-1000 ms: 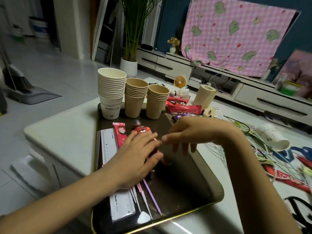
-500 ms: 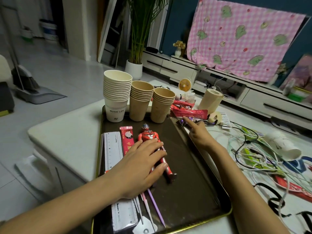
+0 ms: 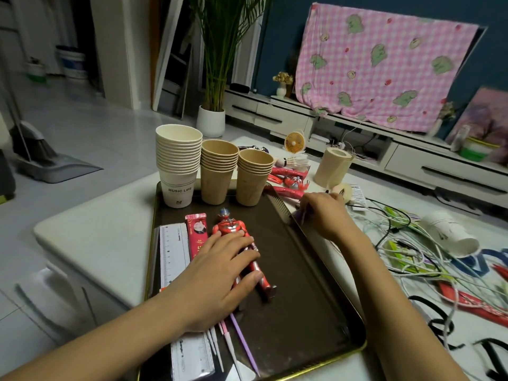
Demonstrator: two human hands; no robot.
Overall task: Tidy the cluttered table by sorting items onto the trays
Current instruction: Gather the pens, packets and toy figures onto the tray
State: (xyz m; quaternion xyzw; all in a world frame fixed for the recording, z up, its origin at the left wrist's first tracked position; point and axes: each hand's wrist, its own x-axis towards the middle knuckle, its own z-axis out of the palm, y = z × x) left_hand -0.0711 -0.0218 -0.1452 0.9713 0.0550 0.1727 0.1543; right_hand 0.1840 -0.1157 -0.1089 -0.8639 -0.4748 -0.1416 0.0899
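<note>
**Desk:** Where had the job got to at that moment?

**Operator:** Mid-sort, I reckoned. The dark tray [image 3: 330, 298] sat at the near left of the table [image 3: 96, 229]. It carried three cup stacks [image 3: 178, 166] along its far edge, with a ruler [image 3: 173, 248], a red packet [image 3: 196, 232] and thin sticks [image 3: 242, 342] down its left side. The red figure [image 3: 233, 229] lay face up beside the packet, with its head toward the cups.

**Desk:** And the hands?

**Operator:** The left hand [image 3: 220, 273] lay flat over the figure's waist and legs. Its fingers were straight and the thumb lay alongside, so it was pressing, not grasping. The right hand [image 3: 327, 215] was at the tray's right rim with its fingers curled down on a small purple piece [image 3: 299, 215]. That spot was blurred, so I'd only say it looked like a pinch. I couldn't tell what the piece was.

**Desk:** Which step, then?

**Operator:** I judged it was taking the next item off the clutter while the figure was held in place.

**Desk:** What did the next move call for?

**Operator:** Lifting the purple piece over the rim and setting it on bare tray to the right of the figure. It had to be done without snagging the cables [image 3: 412, 248] tangled just right of that wrist. Plenty was left to sort: a tape roll [image 3: 334, 167] on the far side and a tipped paper cup [image 3: 450, 235] on the right.
</note>
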